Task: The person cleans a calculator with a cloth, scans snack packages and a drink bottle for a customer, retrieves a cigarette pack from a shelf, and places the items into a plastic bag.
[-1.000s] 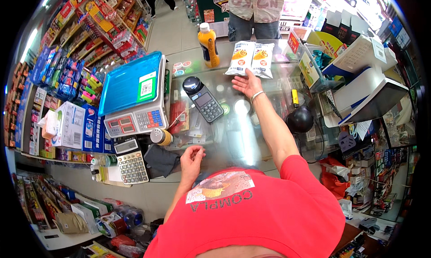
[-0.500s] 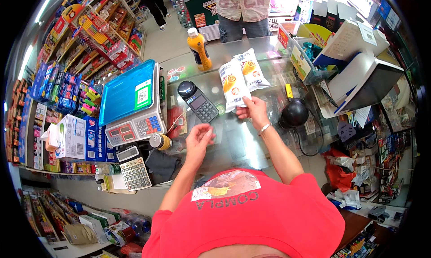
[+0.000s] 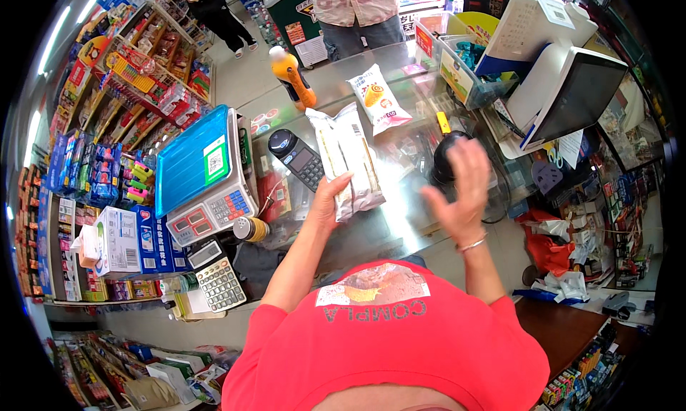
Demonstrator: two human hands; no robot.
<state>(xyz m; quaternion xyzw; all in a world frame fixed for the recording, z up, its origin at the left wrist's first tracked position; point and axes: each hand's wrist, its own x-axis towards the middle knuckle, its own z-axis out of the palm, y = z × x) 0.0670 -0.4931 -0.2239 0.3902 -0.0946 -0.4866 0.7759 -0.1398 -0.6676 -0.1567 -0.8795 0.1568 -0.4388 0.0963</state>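
Observation:
My left hand (image 3: 331,200) is closed on the lower edge of a white snack packet (image 3: 347,156), whose back with a barcode faces up. My right hand (image 3: 464,189), slightly blurred, is open with the thumb apart, over the near side of a black rounded barcode scanner (image 3: 444,157). Whether it touches the scanner I cannot tell. A second white snack packet (image 3: 380,100) with an orange picture lies on the glass counter behind the first. The card payment terminal (image 3: 296,157) is just left of the held packet, partly covered by it. An orange drink bottle (image 3: 292,78) stands beyond the terminal.
A scale with a blue tray (image 3: 193,161), a calculator (image 3: 220,284) and a spice jar (image 3: 251,229) stand at the left. At the right are a monitor (image 3: 582,100) and a clear plastic bin (image 3: 457,75). A person in a patterned shirt (image 3: 355,3) stands across the counter (image 3: 414,214).
My left hand has taken one packet, now turned back side up and nearer me. My right hand has let go of it and moved right to the scanner. The view has shifted slightly.

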